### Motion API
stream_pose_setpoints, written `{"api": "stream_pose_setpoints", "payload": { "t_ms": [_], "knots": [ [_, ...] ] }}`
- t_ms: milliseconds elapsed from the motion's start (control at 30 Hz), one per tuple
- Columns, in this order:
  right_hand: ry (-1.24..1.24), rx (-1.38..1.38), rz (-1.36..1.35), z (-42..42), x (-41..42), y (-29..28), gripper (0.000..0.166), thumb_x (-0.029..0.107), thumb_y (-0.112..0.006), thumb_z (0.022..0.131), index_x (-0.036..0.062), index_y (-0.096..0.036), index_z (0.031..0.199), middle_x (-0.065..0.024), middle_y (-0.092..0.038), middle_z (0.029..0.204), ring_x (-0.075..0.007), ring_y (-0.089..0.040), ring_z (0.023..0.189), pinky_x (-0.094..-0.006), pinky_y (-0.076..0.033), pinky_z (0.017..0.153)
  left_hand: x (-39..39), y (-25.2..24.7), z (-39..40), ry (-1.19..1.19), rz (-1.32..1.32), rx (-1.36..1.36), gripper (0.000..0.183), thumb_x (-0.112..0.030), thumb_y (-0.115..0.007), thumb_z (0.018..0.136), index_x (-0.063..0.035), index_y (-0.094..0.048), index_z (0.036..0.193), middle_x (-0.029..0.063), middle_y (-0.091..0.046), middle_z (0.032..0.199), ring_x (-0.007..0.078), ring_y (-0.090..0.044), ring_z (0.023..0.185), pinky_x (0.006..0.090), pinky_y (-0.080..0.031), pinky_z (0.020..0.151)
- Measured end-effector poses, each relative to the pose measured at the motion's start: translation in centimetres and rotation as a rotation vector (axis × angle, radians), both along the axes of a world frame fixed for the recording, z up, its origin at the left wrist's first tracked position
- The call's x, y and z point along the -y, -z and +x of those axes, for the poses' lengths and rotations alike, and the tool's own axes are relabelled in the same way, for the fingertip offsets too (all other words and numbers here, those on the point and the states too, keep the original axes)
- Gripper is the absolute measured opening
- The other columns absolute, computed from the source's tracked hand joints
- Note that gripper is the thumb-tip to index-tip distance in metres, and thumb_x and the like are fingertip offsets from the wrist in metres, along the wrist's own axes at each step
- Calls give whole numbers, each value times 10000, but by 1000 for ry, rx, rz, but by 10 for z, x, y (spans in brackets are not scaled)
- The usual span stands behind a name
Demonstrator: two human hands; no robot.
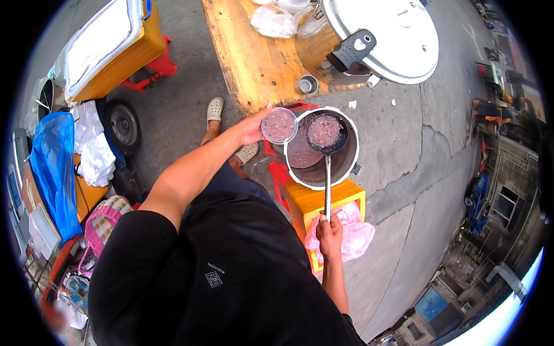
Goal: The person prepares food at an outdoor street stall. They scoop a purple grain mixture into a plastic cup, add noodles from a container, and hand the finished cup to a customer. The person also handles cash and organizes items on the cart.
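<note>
A round clear plastic cup (279, 125) of purplish, grainy porridge is in my left hand (253, 128), close against the rim of a deep metal pot (354, 166). My right hand (330, 235) grips the long metal handle of a ladle (327, 181). The ladle's dark bowl, heaped with the same porridge (324, 130), is over the pot's opening. More porridge (301, 151) shows inside the pot, below the ladle. The pot's lower side and whatever supports it are partly hidden.
A wooden table (242, 56) bears a large lidded metal pot (389, 34), a small metal cup (308, 84) and plastic bags (275, 20). Beside me are a yellow stool-like box (322, 194) and a pink plastic bag (352, 229). A yellow bin (117, 60) stands left, near a loaded cart's wheel (123, 123).
</note>
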State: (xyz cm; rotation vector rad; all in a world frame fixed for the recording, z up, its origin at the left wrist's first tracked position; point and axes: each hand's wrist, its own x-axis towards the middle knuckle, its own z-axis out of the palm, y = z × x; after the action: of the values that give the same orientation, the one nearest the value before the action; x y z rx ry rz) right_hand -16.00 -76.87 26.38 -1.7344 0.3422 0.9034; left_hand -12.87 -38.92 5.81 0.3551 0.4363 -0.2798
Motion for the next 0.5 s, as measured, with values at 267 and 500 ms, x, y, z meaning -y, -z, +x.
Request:
{"api": "stream_pose_setpoints", "payload": {
  "t_ms": [267,500],
  "knots": [
    [-249,323,-149,-18,-23,-3,195,118,-593,1045,-6,-586,1197,19,-531,762,-60,-480,617,-217,-386,559,10,9,6,4,-26,7,752,-715,-516,961,-152,-547,1459,77,-606,1448,236,-566,1341,467,-452,1128],
    [-561,815,-433,-16,-44,-2,236,82,-635,989,-39,-578,1185,-217,-637,967,-353,-653,878,-396,-516,792,11,12,6,-34,-54,10,763,-725,-532,947,-175,-525,1477,67,-595,1460,230,-557,1347,481,-444,1130]
  ]
}}
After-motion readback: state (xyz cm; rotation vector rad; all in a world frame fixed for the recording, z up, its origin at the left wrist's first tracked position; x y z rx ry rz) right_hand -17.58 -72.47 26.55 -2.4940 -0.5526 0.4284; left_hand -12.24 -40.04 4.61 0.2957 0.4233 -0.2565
